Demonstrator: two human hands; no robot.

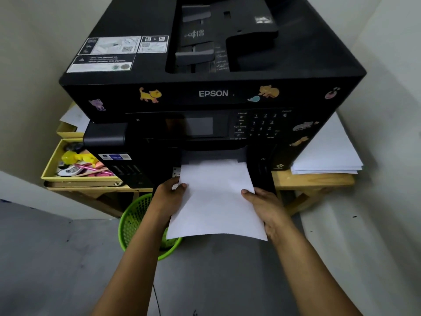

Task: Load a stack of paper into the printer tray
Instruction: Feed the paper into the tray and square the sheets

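Far to the left of the left hand sits a yellow tray on a wooden table, holding pens and small bits. Just below and left of that hand a green basket stands on the grey floor.

The left hand grips the left edge of the stack of paper, thumb lying on top and the fingers curled underneath, out of sight. The sheets stretch between both hands, their far edge at the mouth of the slot at the bottom front of the printer; the near edge hangs free and sags a little over the floor. The black printer rises above and beyond the hands, cat stickers across its front.

The right hand holds the right edge of the paper the same way, thumb pressed on top, fingers tucked beneath. Up and to the right of it, a second pile of white sheets lies on the table beside the printer.
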